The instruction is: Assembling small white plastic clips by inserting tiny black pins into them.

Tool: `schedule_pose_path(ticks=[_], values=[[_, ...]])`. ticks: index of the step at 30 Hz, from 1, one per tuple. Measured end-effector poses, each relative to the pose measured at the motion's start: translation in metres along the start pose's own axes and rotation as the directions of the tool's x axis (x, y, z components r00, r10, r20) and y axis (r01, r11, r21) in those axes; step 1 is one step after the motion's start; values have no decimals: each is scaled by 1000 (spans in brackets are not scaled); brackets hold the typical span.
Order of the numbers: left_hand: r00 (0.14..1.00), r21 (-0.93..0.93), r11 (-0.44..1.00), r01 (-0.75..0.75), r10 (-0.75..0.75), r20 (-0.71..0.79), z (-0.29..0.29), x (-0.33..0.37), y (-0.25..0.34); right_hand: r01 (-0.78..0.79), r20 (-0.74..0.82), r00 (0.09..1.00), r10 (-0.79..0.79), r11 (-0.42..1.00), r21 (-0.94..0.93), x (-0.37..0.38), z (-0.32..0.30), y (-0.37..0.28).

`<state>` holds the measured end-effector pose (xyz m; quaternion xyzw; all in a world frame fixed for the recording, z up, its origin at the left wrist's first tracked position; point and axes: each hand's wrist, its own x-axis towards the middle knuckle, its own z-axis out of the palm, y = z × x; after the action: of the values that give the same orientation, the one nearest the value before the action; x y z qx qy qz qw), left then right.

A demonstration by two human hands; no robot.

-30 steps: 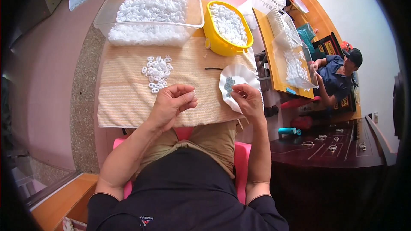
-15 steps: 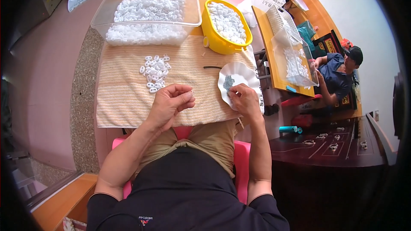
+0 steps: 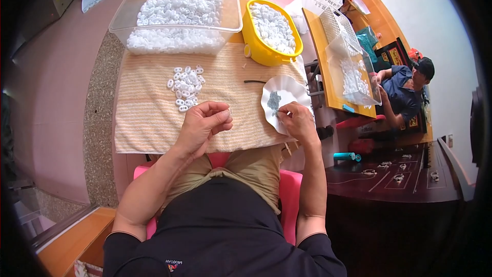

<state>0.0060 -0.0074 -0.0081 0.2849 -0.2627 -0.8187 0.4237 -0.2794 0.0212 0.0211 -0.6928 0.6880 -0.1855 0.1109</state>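
My left hand (image 3: pixel 206 124) is closed in a pinch over the near part of the striped towel (image 3: pixel 148 123); whatever sits between its fingertips is too small to name. Over the right side of a white wavy-edged plate (image 3: pixel 293 88), my right hand (image 3: pixel 299 122) has thumb and fingers pressed together. Beside those fingertips lies a heap of tiny grey pieces (image 3: pixel 274 100) on the plate. Anything in the right pinch is hidden. A loose pile of white oval plastic pieces with two holes (image 3: pixel 186 85) rests on the towel, beyond my left hand.
A clear bin (image 3: pixel 177 35) of white pieces stands at the far left, next to a yellow tub (image 3: pixel 272 59) holding more. A thin black stick (image 3: pixel 254 81) lies beside the plate. At right, a person (image 3: pixel 405 90) works by another table (image 3: pixel 320 36) with a clear box.
My right hand has shifted slightly to the right and its fingertips have drawn back a little from the grey heap. The left hand stays almost in place.
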Motion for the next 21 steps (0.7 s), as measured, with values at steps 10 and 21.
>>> schedule_pose_path(ticks=[10,21], values=[[1000,9,1000,-2,2,-16,1,-1,0,22,-52,998,-17,994,111,12,3,-5],[1000,-2,1000,-5,5,-16,-1,0,0,-66,-39,997,68,996,55,22,6,0]])
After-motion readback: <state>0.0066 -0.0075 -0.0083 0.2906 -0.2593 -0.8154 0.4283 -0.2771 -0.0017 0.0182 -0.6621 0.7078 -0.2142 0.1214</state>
